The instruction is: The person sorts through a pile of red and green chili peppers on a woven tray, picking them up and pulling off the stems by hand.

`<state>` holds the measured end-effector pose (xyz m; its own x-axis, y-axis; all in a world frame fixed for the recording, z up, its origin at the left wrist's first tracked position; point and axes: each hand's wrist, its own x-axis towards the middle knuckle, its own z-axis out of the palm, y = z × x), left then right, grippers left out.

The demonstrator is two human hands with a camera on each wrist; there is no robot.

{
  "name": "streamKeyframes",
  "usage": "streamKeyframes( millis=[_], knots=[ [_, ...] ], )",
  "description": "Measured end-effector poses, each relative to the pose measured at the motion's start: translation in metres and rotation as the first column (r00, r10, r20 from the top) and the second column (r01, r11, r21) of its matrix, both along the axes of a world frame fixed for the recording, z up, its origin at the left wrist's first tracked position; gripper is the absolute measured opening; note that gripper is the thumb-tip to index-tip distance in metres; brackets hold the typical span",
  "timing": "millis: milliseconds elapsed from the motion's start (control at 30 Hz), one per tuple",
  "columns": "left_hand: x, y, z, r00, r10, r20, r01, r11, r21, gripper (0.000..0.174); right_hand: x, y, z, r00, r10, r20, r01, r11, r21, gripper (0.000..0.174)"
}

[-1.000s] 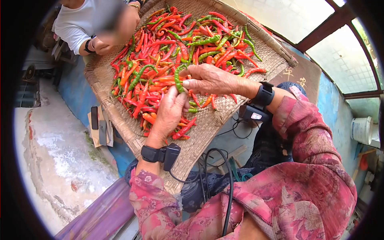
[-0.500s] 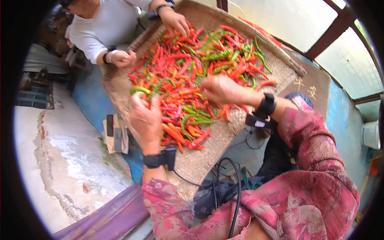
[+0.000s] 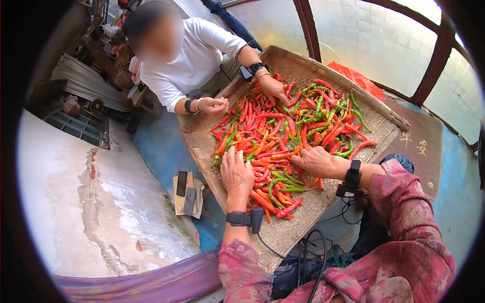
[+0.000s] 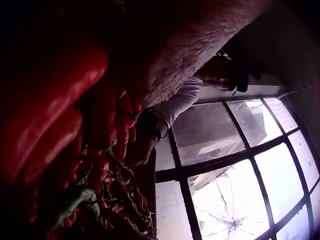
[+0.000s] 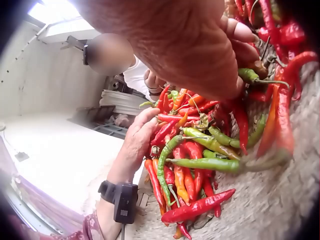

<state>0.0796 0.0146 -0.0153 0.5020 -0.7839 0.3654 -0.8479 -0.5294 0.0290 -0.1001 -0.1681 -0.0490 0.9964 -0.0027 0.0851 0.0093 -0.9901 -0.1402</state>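
Note:
Red, orange and green chilli peppers [image 3: 265, 131] lie heaped on a woven tray [image 3: 323, 202]. My left hand [image 3: 237, 174] rests on the heap's left side, fingers straight and pointing away from me. Under its palm, large red chillies [image 4: 55, 115] fill the left of the left wrist view. My right hand [image 3: 321, 162] reaches into the heap's right side, fingertips right at an orange chilli [image 3: 290, 153]. In the right wrist view, its thumb and fingers are bent down beside a green-capped chilli [image 5: 248, 75]; I cannot tell whether they pinch it.
Across the tray, a person in a white top [image 3: 184, 60] has one hand [image 3: 273, 90] among the chillies and the other [image 3: 213, 106] over the tray's edge. Two phones [image 3: 186, 192] lie on cardboard at the left. A black cable [image 3: 323, 252] hangs near my lap.
My hands came together on a green chilli, then parted; the left carried green chillies to the heap's left side and now lies flat there. The other person's hand reached into the heap. The view has shifted.

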Motion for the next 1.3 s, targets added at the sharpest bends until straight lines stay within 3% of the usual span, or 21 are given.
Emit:
streamKeyframes(
  millis=[100, 200, 367, 467, 500, 567, 600, 633, 667, 700, 767, 800, 833, 900, 967, 1033, 1067, 1100, 1167, 1200, 1300],
  knots=[
    [0.012, 0.004, -0.003, 0.993, 0.048, -0.105, -0.058, 0.995, -0.086, 0.040, 0.000, -0.003, 0.011, 0.992, -0.013, -0.125, 0.013, 1.000, 0.005, 0.017],
    [0.011, 0.002, -0.002, 0.964, 0.118, -0.238, -0.131, 0.991, -0.039, 0.041, 0.000, -0.007, 0.018, 0.995, -0.023, -0.102, 0.026, 0.999, 0.031, 0.016],
    [-0.004, -0.003, 0.007, 0.983, 0.082, -0.167, -0.085, 0.996, -0.010, 0.043, 0.004, -0.012, 0.025, 0.997, -0.052, -0.064, 0.062, 0.983, 0.173, 0.029],
    [-0.019, -0.012, 0.020, 0.996, -0.036, 0.083, 0.048, 0.988, -0.145, 0.041, 0.006, -0.018, 0.034, 0.992, -0.092, -0.081, 0.115, 0.933, 0.342, 0.034],
    [-0.026, -0.015, 0.023, 0.996, -0.040, 0.086, 0.052, 0.988, -0.143, 0.041, 0.006, -0.020, 0.040, 0.992, -0.104, -0.069, 0.124, 0.889, 0.441, 0.034],
    [-0.044, -0.018, 0.024, 0.949, -0.310, -0.053, 0.280, 0.910, -0.305, 0.038, 0.008, -0.020, 0.048, 0.985, -0.134, -0.112, 0.174, 0.815, 0.552, 0.035],
    [-0.055, -0.020, 0.026, 0.948, -0.312, -0.053, 0.283, 0.910, -0.303, 0.038, 0.011, -0.021, 0.039, 0.987, -0.160, -0.001, 0.124, 0.761, 0.637, 0.036],
    [-0.067, -0.020, 0.027, 0.873, -0.344, -0.346, 0.244, 0.922, -0.301, 0.036, 0.011, -0.019, 0.041, 0.975, -0.195, 0.104, 0.064, 0.700, 0.711, 0.037],
    [-0.075, -0.020, 0.026, 0.716, -0.345, -0.607, 0.208, 0.935, -0.287, 0.035, 0.008, -0.016, 0.044, 0.976, -0.216, 0.039, 0.111, 0.637, 0.763, 0.030],
    [-0.080, -0.020, 0.019, 0.713, -0.347, -0.609, 0.212, 0.935, -0.286, 0.035, 0.009, -0.013, 0.042, 0.975, -0.221, 0.037, 0.115, 0.635, 0.764, 0.030],
    [-0.084, -0.020, 0.005, 0.414, -0.330, -0.848, 0.030, 0.936, -0.350, 0.034, 0.009, -0.007, 0.034, 0.972, -0.149, 0.182, -0.069, 0.560, 0.825, 0.025],
    [-0.084, -0.020, 0.006, 0.284, -0.307, -0.908, -0.037, 0.943, -0.330, 0.034, 0.007, -0.003, 0.036, 0.976, -0.153, 0.156, -0.047, 0.549, 0.835, 0.026],
    [-0.082, -0.020, 0.003, 0.281, -0.307, -0.909, -0.031, 0.944, -0.328, 0.034, 0.007, -0.002, 0.035, 0.975, -0.159, 0.154, -0.043, 0.547, 0.836, 0.026],
    [-0.079, -0.022, -0.001, 0.185, -0.420, -0.888, -0.109, 0.890, -0.444, 0.034, 0.006, -0.002, 0.035, 0.985, -0.144, 0.098, -0.042, 0.345, 0.938, 0.023],
    [-0.083, -0.023, 0.002, 0.147, -0.441, -0.885, -0.134, 0.878, -0.460, 0.033, 0.007, -0.001, 0.030, 0.976, -0.151, 0.160, -0.093, 0.377, 0.922, 0.023],
    [-0.083, -0.023, 0.007, -0.160, -0.416, -0.895, -0.136, 0.908, -0.397, 0.031, 0.009, 0.002, 0.028, 0.951, -0.161, 0.264, -0.185, 0.385, 0.904, 0.022],
    [-0.085, -0.022, 0.005, -0.235, -0.417, -0.878, -0.152, 0.908, -0.391, 0.028, 0.009, 0.002, 0.027, 0.976, -0.133, 0.169, -0.130, 0.262, 0.956, 0.024],
    [-0.086, -0.021, 0.002, -0.237, -0.417, -0.878, -0.150, 0.908, -0.391, 0.028, 0.008, 0.002, 0.031, 0.976, -0.136, 0.168, -0.128, 0.262, 0.957, 0.024],
    [-0.086, -0.021, -0.004, -0.285, -0.417, -0.863, -0.173, 0.908, -0.382, 0.023, 0.006, 0.004, 0.038, 0.997, -0.078, 0.019, -0.011, 0.101, 0.995, 0.023],
    [-0.086, -0.022, -0.004, -0.282, -0.419, -0.863, -0.175, 0.907, -0.383, 0.023, 0.009, 0.005, 0.039, 0.990, -0.080, 0.113, -0.095, 0.199, 0.975, 0.023],
    [-0.086, -0.021, -0.004, -0.256, -0.444, -0.858, -0.250, 0.888, -0.385, 0.018, 0.009, 0.006, 0.046, 0.997, -0.052, 0.063, -0.056, 0.136, 0.989, 0.021]
  ],
)
